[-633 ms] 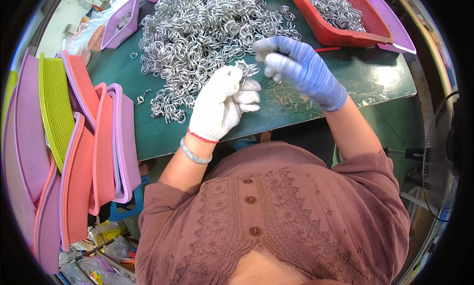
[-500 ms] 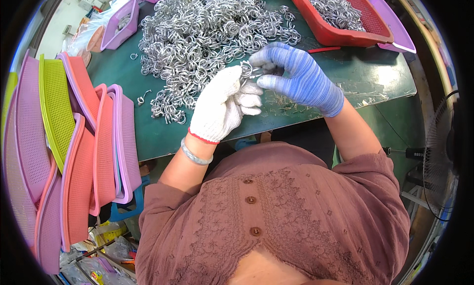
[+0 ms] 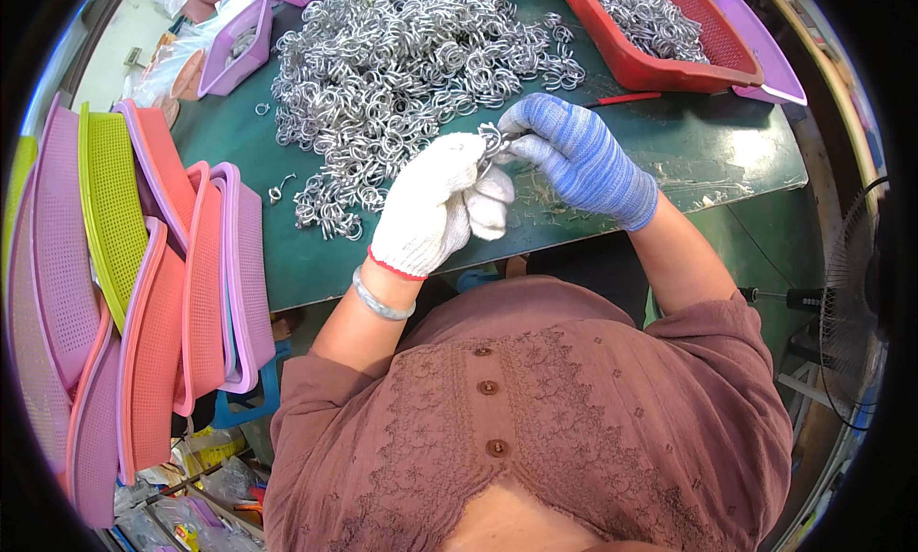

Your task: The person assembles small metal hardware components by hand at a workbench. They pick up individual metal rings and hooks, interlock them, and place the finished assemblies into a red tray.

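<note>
Clearly, the left hand [image 3: 435,193], in a white knitted glove with a red cuff edge, grasps a small cluster of silvery metal rings [image 3: 491,144] between thumb and forefinger, its other fingers curled below. The right hand [image 3: 588,160], gloved in streaky blue, has thumb and forefinger drawn close together at the right side of that cluster; whether they pinch a ring, I cannot tell. The held rings are just above the green surface [image 3: 727,136], in front of a large heap of similar rings [image 3: 402,64]. Beyond the right hand lies a thin red item [image 3: 626,99], near a red basket [image 3: 660,77] with more metal pieces in it; a purple basket [image 3: 779,85] sits just beside that one. On the person's left stand nested perforated baskets [image 3: 67,255] in purple, coral and lime green, and a fan [image 3: 851,303] stands on the right.
</note>
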`<state>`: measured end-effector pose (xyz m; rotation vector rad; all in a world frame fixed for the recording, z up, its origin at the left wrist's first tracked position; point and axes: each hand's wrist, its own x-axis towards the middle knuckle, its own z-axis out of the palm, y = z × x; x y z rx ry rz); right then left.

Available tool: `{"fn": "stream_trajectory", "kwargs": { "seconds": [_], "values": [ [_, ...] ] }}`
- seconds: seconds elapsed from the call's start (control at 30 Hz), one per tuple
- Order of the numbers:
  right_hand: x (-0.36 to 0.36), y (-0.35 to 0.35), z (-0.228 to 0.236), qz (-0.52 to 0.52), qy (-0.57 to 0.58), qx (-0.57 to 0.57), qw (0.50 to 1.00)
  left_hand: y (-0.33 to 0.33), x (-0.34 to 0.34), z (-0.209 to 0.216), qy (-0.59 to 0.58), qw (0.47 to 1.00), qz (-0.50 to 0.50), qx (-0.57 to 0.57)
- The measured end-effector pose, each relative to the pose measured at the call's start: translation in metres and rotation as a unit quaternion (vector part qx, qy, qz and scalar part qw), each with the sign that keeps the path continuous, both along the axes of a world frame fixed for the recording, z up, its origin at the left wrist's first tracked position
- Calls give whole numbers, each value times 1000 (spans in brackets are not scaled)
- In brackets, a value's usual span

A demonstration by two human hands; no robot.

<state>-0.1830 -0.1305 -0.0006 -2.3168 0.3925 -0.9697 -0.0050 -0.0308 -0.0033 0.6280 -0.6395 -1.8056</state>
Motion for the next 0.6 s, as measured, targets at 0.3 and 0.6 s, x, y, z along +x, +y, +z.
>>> {"fn": "stream_trajectory", "kwargs": {
  "seconds": [0.3,0.6],
  "values": [
    [2,6,8,-40,-7,216,976,1,-1,3,-21,999,8,35],
    [0,7,13,-10,-14,389,921,1,-4,8,-7,999,13,40]
  ]
}}
